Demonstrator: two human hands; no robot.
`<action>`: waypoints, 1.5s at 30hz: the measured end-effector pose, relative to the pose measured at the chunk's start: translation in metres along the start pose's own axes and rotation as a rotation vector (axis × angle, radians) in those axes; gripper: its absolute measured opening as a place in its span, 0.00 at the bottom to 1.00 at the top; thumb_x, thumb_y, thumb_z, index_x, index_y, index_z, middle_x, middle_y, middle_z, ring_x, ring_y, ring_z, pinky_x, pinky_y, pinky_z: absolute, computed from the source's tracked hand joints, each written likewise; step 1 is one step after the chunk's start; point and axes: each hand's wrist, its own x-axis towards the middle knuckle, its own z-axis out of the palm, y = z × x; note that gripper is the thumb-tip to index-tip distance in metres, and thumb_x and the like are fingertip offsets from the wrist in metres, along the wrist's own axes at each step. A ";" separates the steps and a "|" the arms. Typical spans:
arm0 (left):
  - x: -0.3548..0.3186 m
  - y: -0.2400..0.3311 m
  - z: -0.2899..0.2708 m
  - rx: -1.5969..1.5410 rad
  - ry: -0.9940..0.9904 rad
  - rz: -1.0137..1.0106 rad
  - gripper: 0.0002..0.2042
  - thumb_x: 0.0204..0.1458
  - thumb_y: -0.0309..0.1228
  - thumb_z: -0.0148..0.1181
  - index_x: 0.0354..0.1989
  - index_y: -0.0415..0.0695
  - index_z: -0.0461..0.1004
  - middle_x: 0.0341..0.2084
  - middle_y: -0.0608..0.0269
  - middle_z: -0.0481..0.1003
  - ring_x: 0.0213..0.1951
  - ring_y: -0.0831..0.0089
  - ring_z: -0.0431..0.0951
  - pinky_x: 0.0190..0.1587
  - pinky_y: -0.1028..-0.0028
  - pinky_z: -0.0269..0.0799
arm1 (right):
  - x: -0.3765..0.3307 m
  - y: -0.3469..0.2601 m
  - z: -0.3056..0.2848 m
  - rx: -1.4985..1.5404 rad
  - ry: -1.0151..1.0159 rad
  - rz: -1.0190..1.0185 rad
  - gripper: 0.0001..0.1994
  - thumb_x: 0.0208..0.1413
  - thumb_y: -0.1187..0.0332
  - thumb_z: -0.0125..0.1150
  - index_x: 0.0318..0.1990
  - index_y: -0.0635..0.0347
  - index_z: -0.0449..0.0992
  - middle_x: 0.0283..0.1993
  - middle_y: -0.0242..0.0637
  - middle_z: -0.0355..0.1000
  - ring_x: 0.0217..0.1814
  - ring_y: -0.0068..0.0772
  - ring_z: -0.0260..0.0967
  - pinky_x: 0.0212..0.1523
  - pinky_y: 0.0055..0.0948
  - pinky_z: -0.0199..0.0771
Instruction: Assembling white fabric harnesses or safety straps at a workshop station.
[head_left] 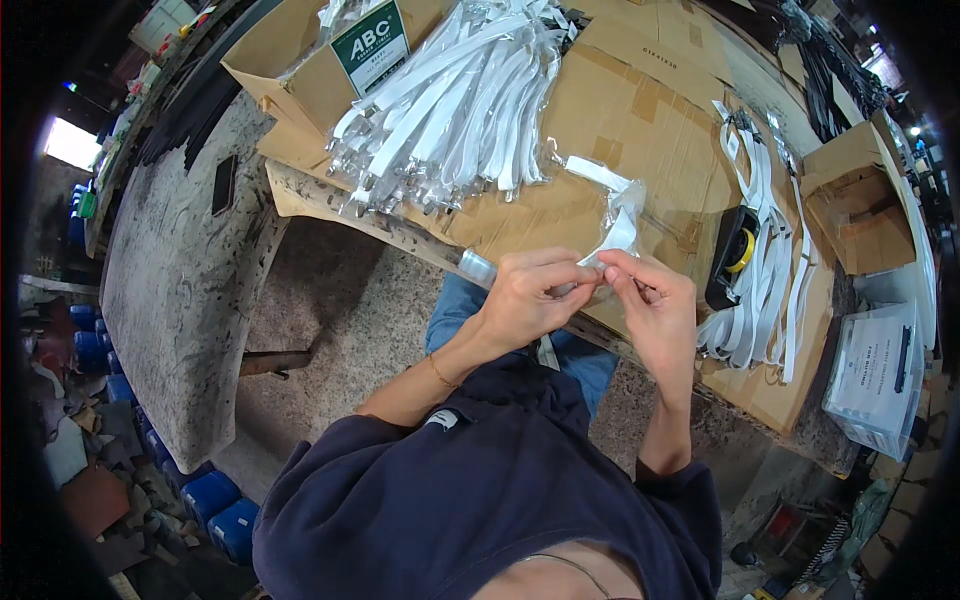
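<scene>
My left hand and my right hand meet in front of me, both pinching a white strap in a clear plastic sleeve. The sleeve rises from my fingertips up over the cardboard-covered table. A big heap of bagged white straps lies on the cardboard to the upper left of my hands. To the right of my right hand, loose white straps lie in a bundle beside a black tape dispenser.
An open cardboard box with a green-and-white label card stands at the back left. A smaller box and a clear bag of papers sit at the right. A long grey stone bench runs along the left, with blue containers on the floor.
</scene>
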 end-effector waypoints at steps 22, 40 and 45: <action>0.008 -0.001 0.006 -0.032 -0.052 0.052 0.06 0.40 0.17 0.65 0.29 0.39 0.79 0.24 0.60 0.76 0.20 0.70 0.75 0.20 0.77 0.66 | -0.008 -0.019 0.004 -0.559 0.298 -0.061 0.16 0.45 0.75 0.65 0.41 0.64 0.68 0.43 0.46 0.71 0.45 0.47 0.69 0.49 0.39 0.66; 0.074 0.021 -0.017 -0.173 -0.521 0.042 0.09 0.40 0.27 0.65 0.32 0.42 0.79 0.23 0.56 0.76 0.32 0.61 0.77 0.39 0.69 0.71 | 0.050 -0.013 -0.066 -0.051 -0.581 0.036 0.07 0.47 0.72 0.67 0.27 0.67 0.76 0.24 0.30 0.72 0.30 0.18 0.65 0.33 0.23 0.64; 0.050 0.029 -0.008 0.027 0.245 0.069 0.10 0.41 0.27 0.68 0.32 0.38 0.76 0.33 0.55 0.75 0.41 0.58 0.74 0.44 0.67 0.69 | 0.024 -0.020 -0.065 0.383 -0.207 0.053 0.05 0.50 0.77 0.64 0.27 0.69 0.75 0.33 0.34 0.74 0.37 0.19 0.66 0.40 0.21 0.64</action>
